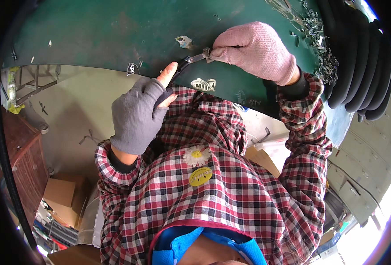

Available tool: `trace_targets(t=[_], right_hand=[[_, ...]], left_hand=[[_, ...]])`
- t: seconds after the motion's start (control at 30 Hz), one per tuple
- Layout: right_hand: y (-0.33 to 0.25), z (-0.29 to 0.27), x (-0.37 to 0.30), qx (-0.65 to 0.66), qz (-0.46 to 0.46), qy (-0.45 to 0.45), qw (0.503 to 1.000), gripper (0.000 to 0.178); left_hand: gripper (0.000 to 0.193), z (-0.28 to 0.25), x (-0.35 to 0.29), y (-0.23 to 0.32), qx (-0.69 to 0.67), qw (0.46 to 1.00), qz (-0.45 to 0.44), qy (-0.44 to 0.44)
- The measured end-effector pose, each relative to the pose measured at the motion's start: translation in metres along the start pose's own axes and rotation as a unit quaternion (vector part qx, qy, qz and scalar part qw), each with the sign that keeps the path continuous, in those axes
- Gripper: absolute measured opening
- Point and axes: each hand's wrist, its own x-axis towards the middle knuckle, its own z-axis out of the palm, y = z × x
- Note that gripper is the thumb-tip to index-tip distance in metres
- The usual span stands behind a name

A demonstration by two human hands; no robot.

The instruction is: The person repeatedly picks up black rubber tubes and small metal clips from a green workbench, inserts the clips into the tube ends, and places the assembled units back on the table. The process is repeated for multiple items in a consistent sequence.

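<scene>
In a grey glove with bare fingertips, my left hand (pixel 139 110) grips a black tube-like piece (pixel 183 66) near the green table's front edge. From the tube's far end a short, shiny flat strip (pixel 197 58) reaches toward my right hand (pixel 256 52). That hand wears a pink glove, and its thumb and fingers pinch a small metal clip-like piece (pixel 207 54) at the strip's end. The exact kind of these small parts is hard to make out. Most of the black piece lies hidden behind my left fingers.
Loose small metal clips (pixel 320 48) lie heaped at the right of the green table (pixel 116 35). Beside them hang thick black hoses (pixel 359 57). Torn stickers (pixel 203 84) cling near the front edge. Cardboard boxes (pixel 65 194) and a brown wooden cabinet (pixel 25 163) stand lower left.
</scene>
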Motion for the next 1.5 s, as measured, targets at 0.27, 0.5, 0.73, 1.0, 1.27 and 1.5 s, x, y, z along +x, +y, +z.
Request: trace_targets(t=[0.27,0.5,0.73,1.0,1.27,1.5], right_hand=[[-0.024,-0.019,-0.002,-0.064,0.024,-0.125,0.99,0.026],[-0.024,-0.014,0.0,-0.065,0.031,-0.171,0.983,0.024],[-0.037,-0.024,0.002,-0.076,0.016,-0.186,0.979,0.026],[-0.041,-0.016,0.007,-0.067,-0.007,-0.196,0.978,0.027],[-0.037,-0.013,0.008,-0.066,-0.055,-0.174,0.981,0.028],[-0.032,-0.004,0.013,-0.05,-0.037,-0.174,0.983,0.028]], left_hand=[[0.066,-0.004,-0.018,0.015,0.002,1.0,0.028,0.01],[0.07,-0.003,-0.025,0.02,-0.006,1.0,0.025,-0.008],[0.068,0.002,-0.028,0.019,0.027,0.999,0.042,0.004],[0.069,0.003,-0.028,0.019,0.017,0.999,0.043,0.004],[0.068,0.007,-0.029,0.013,0.033,0.998,0.048,0.01],[0.066,0.011,-0.025,0.006,0.03,0.997,0.06,0.024]])
